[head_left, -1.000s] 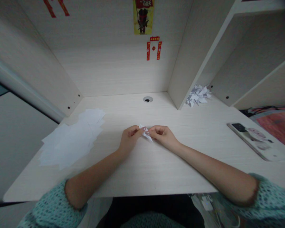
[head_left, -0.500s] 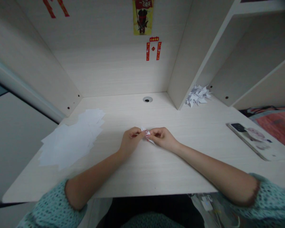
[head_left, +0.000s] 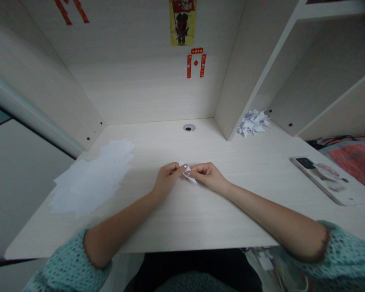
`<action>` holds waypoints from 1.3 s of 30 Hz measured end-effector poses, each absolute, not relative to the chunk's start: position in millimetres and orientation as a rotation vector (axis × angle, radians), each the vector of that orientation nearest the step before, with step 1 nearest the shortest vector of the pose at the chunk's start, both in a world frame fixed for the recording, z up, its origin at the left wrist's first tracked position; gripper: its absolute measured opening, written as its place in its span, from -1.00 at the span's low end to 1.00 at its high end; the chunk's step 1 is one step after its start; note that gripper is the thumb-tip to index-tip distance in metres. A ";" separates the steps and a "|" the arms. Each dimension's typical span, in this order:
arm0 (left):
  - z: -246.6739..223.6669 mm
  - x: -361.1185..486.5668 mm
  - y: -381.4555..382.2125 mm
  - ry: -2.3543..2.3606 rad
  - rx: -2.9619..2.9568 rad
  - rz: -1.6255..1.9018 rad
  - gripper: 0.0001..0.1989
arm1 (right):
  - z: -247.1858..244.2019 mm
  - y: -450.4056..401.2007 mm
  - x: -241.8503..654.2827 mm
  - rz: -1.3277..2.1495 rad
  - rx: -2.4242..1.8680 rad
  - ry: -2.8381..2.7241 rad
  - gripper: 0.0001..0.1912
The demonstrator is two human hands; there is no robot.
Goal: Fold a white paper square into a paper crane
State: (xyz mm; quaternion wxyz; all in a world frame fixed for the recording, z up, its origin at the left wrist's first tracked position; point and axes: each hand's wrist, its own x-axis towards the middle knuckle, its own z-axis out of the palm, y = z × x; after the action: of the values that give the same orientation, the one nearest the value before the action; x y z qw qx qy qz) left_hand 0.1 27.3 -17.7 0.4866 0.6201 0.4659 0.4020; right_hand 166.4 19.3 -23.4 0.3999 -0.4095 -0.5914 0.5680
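Note:
A small folded piece of white paper (head_left: 191,178) is pinched between my two hands above the middle of the desk. My left hand (head_left: 169,177) grips its upper left part, thumb on top. From the right, my right hand (head_left: 207,175) pinches the same paper, its thumb beside the left thumb. The paper's lower tip points down and to the right; my fingers cover part of it. Flat white paper sheets (head_left: 93,176) lie spread and overlapping on the desk's left side.
A heap of folded white paper pieces (head_left: 253,122) sits at the back right beside the upright panel (head_left: 231,101). A phone (head_left: 328,180) lies at the right, near a red cloth (head_left: 355,160). The desk (head_left: 176,231) has a round cable hole (head_left: 189,127) at the back.
The folded paper has turned slightly and shows more of its face between the thumbs. The thumbs have shifted a little; both arms stay nearly in place.

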 end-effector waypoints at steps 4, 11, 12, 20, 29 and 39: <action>-18.2 -0.6 28.4 1.129 1.472 1.020 -0.65 | -20.4 19.2 167.7 1.417 -1.047 -1.522 -0.67; -12.2 -0.5 26.8 1.097 1.372 1.063 -0.66 | -25.5 19.2 167.0 1.432 -1.032 -1.549 -0.68; -11.4 -0.5 26.7 1.099 1.364 1.075 -0.65 | -26.6 19.2 166.7 1.425 -1.037 -1.546 -0.68; -16.0 -0.5 31.9 1.123 1.356 1.157 -0.65 | -30.3 21.0 166.1 1.319 -0.978 -1.484 -0.77; -14.7 0.7 31.4 1.214 1.302 1.028 -0.67 | -27.5 20.9 170.8 0.689 -1.133 -1.458 -0.83; -9.3 1.4 26.2 1.127 1.388 1.035 -0.69 | -25.6 17.8 176.0 0.331 -0.955 -1.762 -0.75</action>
State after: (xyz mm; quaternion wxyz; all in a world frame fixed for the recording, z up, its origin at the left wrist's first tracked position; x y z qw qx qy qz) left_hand 1.4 26.2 -9.3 0.5123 0.5770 0.4684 0.4303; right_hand 176.0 17.8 -25.6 0.5271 -0.3995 -0.7372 0.1384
